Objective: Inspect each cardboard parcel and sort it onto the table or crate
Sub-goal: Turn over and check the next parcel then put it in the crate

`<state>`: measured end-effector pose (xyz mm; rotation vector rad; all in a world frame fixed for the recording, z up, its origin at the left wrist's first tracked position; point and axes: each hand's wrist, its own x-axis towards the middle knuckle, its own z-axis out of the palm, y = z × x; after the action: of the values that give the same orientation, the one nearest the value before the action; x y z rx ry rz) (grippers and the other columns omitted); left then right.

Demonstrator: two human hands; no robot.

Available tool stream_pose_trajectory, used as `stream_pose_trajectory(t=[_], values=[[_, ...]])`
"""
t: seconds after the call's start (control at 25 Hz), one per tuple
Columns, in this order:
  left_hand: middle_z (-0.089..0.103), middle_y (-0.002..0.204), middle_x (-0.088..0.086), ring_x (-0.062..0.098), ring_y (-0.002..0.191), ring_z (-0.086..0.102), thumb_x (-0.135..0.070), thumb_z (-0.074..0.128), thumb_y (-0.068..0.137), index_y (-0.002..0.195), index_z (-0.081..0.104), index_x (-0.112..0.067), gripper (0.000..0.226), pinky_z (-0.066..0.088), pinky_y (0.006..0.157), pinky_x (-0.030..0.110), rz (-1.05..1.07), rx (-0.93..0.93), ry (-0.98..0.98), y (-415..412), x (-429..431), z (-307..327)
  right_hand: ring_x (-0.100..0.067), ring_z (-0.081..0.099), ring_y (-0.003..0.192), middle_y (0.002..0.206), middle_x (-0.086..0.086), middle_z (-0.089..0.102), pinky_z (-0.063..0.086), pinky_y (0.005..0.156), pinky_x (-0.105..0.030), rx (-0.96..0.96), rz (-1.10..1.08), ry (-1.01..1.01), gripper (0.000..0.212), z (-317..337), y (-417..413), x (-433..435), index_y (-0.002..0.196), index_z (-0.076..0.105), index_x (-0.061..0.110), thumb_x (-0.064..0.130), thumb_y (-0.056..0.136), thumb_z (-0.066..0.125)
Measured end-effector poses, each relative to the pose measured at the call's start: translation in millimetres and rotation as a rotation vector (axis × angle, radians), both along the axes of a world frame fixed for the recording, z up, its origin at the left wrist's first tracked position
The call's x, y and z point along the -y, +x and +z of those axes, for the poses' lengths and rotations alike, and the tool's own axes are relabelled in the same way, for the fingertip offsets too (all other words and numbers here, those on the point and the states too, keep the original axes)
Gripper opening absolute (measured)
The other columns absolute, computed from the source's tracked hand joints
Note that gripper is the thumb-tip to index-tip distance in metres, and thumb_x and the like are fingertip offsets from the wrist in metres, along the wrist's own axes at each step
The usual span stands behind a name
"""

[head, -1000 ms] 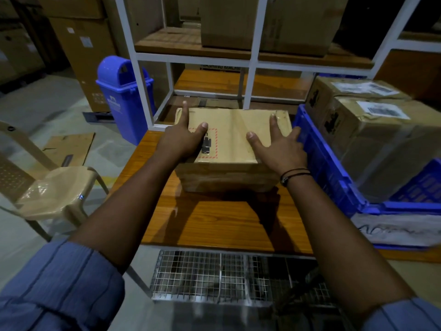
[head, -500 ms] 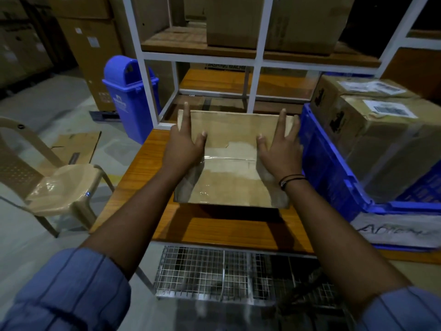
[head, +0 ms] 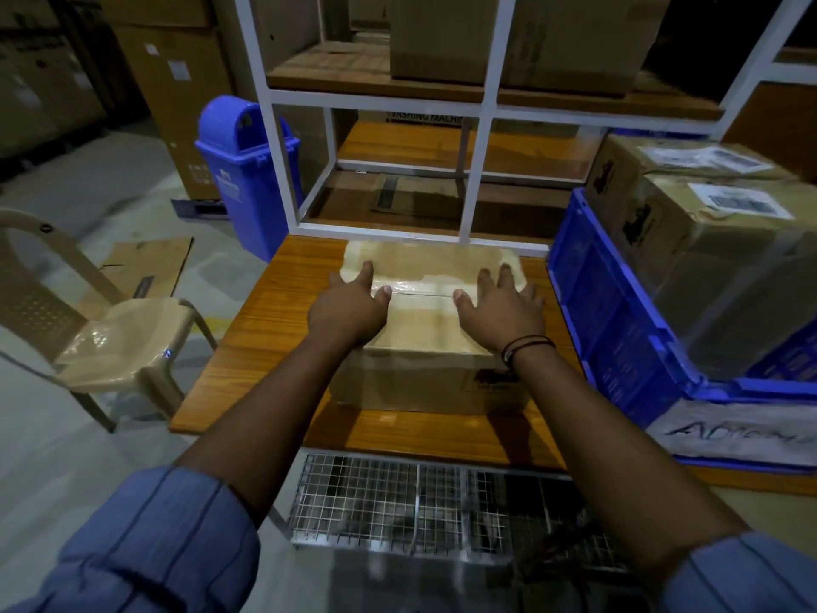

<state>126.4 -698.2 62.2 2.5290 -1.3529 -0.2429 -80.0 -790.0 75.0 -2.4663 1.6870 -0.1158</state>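
Note:
A taped cardboard parcel (head: 426, 320) lies flat on the wooden table (head: 274, 329), its taped seam facing up. My left hand (head: 347, 309) rests flat on the parcel's top at the left, fingers spread. My right hand (head: 502, 309) rests flat on the top at the right, fingers straight; a black band circles that wrist. A blue crate (head: 610, 329) stands on the table just right of the parcel and holds two labelled cardboard parcels (head: 725, 258).
A white-framed shelf rack (head: 479, 104) with large boxes stands behind the table. A blue bin (head: 245, 170) and a beige plastic chair (head: 115, 342) are on the left. A wire-mesh cage (head: 424, 502) sits below the table's near edge.
The parcel has been turned over toward me: the face with the red-dashed label has gone out of sight and the taped seam now faces up. Both hands now lie flat on top.

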Motion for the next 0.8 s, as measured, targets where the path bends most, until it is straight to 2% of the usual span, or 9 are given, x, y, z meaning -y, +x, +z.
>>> stream_pose_trajectory(t=[0.04, 0.12, 0.16, 0.24, 0.56, 0.8], values=[[0.008, 0.171, 0.022, 0.049, 0.146, 0.035, -0.066, 0.024, 0.104, 0.164, 0.009, -0.042, 0.067, 0.039, 0.112, 0.058, -0.022, 0.001, 0.028, 1.5, 2.7, 0.0, -0.047, 0.000, 0.157, 0.174, -0.011, 0.003, 0.006, 0.124, -0.063, -0.018, 0.028, 0.017, 0.076, -1.2, 6.6, 0.6, 0.166, 0.017, 0.021, 0.064, 0.103, 0.023], [-0.014, 0.172, 0.014, 0.053, 0.155, 0.004, -0.064, 0.021, 0.105, 0.164, 0.004, -0.041, 0.066, 0.015, 0.122, 0.064, -0.065, 0.041, 0.064, 4.6, 5.4, 0.8, -0.036, -0.009, 0.159, 0.174, -0.009, -0.004, -0.005, 0.126, -0.060, -0.035, 0.136, 0.045, 0.075, -2.6, 22.7, -3.3, 0.167, 0.010, 0.021, 0.063, 0.105, 0.020], [-0.020, 0.172, 0.011, 0.051, 0.155, -0.012, -0.063, 0.019, 0.106, 0.164, 0.001, -0.039, 0.066, 0.003, 0.123, 0.065, -0.081, 0.078, 0.079, 5.6, 6.1, 1.0, -0.034, -0.010, 0.160, 0.174, -0.008, -0.006, -0.006, 0.126, -0.058, -0.034, 0.196, 0.063, 0.074, -2.8, 30.0, -7.3, 0.167, 0.007, 0.022, 0.062, 0.105, 0.019], [-0.021, 0.172, 0.008, 0.048, 0.152, -0.027, -0.061, 0.017, 0.106, 0.165, -0.002, -0.035, 0.067, -0.009, 0.123, 0.065, -0.102, 0.132, 0.103, 6.5, 7.1, -0.1, -0.031, -0.011, 0.160, 0.174, -0.006, -0.009, -0.006, 0.127, -0.055, -0.029, 0.276, 0.090, 0.074, -4.8, 39.9, -13.9, 0.167, 0.003, 0.023, 0.062, 0.106, 0.019], [-0.017, 0.173, 0.005, 0.046, 0.155, -0.020, -0.060, 0.019, 0.107, 0.166, -0.001, -0.034, 0.068, -0.005, 0.124, 0.064, -0.107, 0.101, 0.081, 8.3, 7.6, -4.1, -0.030, -0.014, 0.160, 0.174, -0.006, -0.014, -0.007, 0.127, -0.051, -0.069, 0.319, 0.119, 0.080, -8.0, 39.3, -8.0, 0.167, -0.001, 0.025, 0.069, 0.103, 0.017], [-0.016, 0.173, 0.004, 0.047, 0.155, -0.018, -0.060, 0.020, 0.107, 0.166, 0.001, -0.034, 0.068, -0.004, 0.124, 0.063, -0.105, 0.091, 0.070, 7.5, 6.6, -3.8, -0.029, -0.014, 0.160, 0.173, -0.006, -0.016, -0.006, 0.129, -0.048, -0.071, 0.239, 0.108, 0.090, -10.2, 32.4, -2.8, 0.166, -0.004, 0.022, 0.078, 0.098, 0.016]])
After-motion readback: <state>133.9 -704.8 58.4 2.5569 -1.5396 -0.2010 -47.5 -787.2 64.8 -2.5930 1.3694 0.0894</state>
